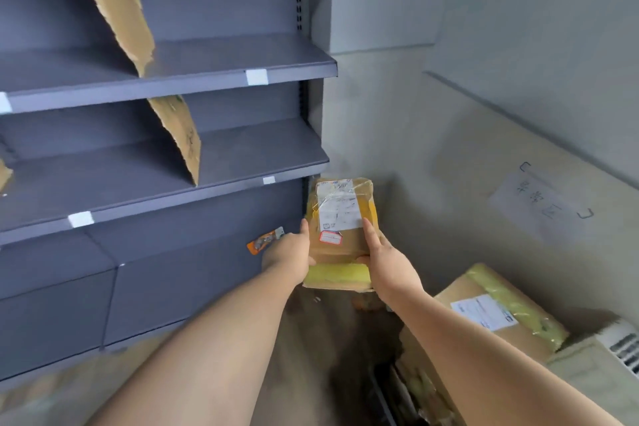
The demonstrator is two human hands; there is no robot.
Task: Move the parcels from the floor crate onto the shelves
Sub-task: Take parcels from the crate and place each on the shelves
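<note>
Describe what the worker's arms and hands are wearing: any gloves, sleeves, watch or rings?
Nothing that shows: left hand and right hand are ungloved, with no rings visible; left forearm and right forearm are bare to the frame's edge, no sleeves, watch or wristbands in view.

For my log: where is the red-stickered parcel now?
Head view, right of centre: the parcel is held between the left hand and right hand, just below the right end of the lower shelf, not on it.

Both hands, left hand and right hand, grip taped brown parcel beside grey shelves; second parcel lower right.
</note>
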